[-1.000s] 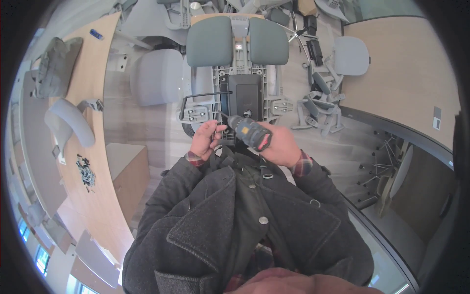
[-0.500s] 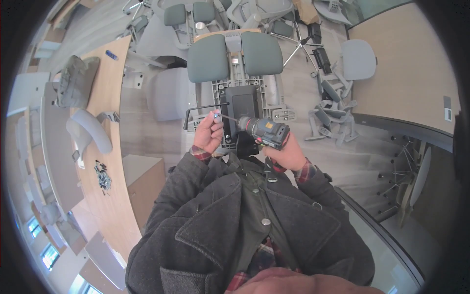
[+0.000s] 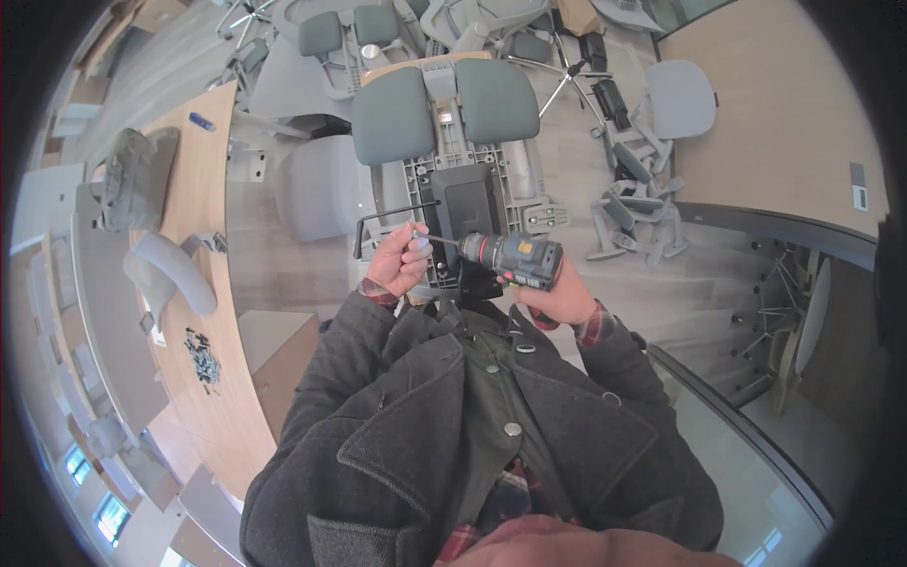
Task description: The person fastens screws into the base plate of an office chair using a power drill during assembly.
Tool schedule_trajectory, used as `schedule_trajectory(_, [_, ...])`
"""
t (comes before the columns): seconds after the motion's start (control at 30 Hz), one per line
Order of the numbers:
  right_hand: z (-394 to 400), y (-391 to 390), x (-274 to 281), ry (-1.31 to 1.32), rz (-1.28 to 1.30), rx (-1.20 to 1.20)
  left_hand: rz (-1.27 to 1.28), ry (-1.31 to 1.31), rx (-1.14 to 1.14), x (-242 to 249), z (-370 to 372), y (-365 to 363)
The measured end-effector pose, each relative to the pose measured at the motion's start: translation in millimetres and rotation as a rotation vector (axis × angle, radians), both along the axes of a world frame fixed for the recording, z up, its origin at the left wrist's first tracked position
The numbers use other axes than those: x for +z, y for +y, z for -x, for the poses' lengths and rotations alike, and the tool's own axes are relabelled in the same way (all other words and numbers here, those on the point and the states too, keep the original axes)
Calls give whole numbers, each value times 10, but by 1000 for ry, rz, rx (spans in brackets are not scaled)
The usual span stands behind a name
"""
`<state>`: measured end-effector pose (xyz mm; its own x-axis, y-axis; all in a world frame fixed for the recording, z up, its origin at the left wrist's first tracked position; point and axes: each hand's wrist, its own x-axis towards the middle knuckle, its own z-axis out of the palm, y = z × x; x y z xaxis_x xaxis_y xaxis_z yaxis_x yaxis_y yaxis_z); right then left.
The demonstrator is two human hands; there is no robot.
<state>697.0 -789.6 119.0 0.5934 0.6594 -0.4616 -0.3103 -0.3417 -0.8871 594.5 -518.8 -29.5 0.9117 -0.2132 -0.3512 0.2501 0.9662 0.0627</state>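
My right hand is wrapped round the grip of a cordless drill, whose long bit points left. At the tip of that bit, my left hand pinches a small screw, partly hidden by the fingers. Both hands are over an office chair lying in front of me, with a black mechanism housing on its grey frame. A black lever sticks out left from the housing, just above my left hand. Two dark green pads sit at the chair's far end.
To the left, a wooden table bears a heap of screws, a grey armrest-like part, a bag and a blue object. Chair parts lie on the floor at right, beside another table.
The drill and both hands have shifted slightly down in the view, with the bit still at my left fingertips. The camera has turned a little.
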Motion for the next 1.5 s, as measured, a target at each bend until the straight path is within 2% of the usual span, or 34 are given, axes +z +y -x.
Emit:
schedule_trajectory(0.1, [22, -2, 57, -263, 86, 103, -55, -24, -136, -28, -44, 125])
schedule_trajectory(0.17, [45, 29, 54, -597, 69, 238, -92, -38, -193, 13, -62, 187])
schedule_trajectory(0.2, [44, 68, 81, -684, 74, 274, -93, -47, -208, 3, -92, 242])
schedule_trajectory(0.3, [123, 156, 149, -583, 149, 300, -135, -182, -279, -79, -80, 382])
schedule_trajectory(0.4, [267, 314, 125, -299, 158, -25, -120, -137, -262, -131, -109, 410])
schedule_trajectory(0.5, [383, 376, -5, -350, 138, -39, -58, -29, -207, -102, -235, 314])
schedule_trajectory(0.57, [428, 502, 41, -557, 334, 122, -118, 287, -100, -9, -347, 148])
schedule_trajectory(0.6, [448, 574, 63, -610, 389, 158, -130, 363, -79, 44, -408, 91])
schedule_trajectory(0.67, [465, 705, 75, -660, 498, 203, -457, 622, -69, 166, -498, 13])
schedule_trajectory(0.7, [451, 761, 59, -674, 528, 215, -538, 684, -66, 182, -557, 0])
schedule_trajectory(0.77, [461, 796, -2, -676, 564, 231, -902, 728, -118, 142, -598, -30])
schedule_trajectory(0.9, [363, 905, -63, -662, 628, 242, -1076, 682, -123, 211, -680, -30])
schedule_trajectory(1.0, [212, 988, -87, -581, 740, 245, -1279, 460, -284, 113, -701, 69])
schedule_trajectory(1.17, [-36, 1126, -128, -482, 787, 278, -1181, 357, -507, 144, -787, 253])
schedule_trajectory(1.3, [-163, 1208, -150, -467, 776, 276, -1077, 361, -559, 96, -873, 337])
schedule_trajectory(1.5, [-313, 1325, -166, -434, 835, 329, -1063, 354, -666, 13, -960, 394])
